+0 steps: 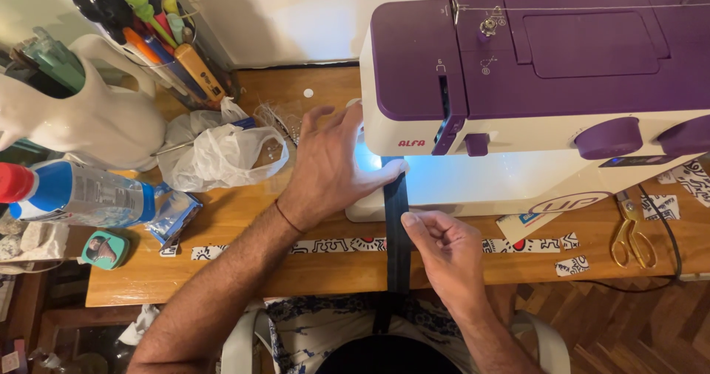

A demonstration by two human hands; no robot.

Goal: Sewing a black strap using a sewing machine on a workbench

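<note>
A dark navy fabric strap [397, 233] runs from my lap up over the table edge to the lit bed of a purple and white sewing machine [532, 71]. My left hand [333, 163] lies flat on the machine bed, its thumb pressing the strap's top end under the needle area. My right hand [444, 252] pinches the strap's right edge lower down, near the table's front edge. A printed black-and-white fabric strip [333, 246] lies across the wooden table [244, 270] beneath both forearms.
A crumpled white plastic bag [218, 152], a white jug [96, 115], a cup of pens and scissors [159, 34] and a lying plastic bottle [81, 193] crowd the left. Gold scissors [631, 235] and fabric scraps [573, 265] lie at the right, by a black cable [669, 233].
</note>
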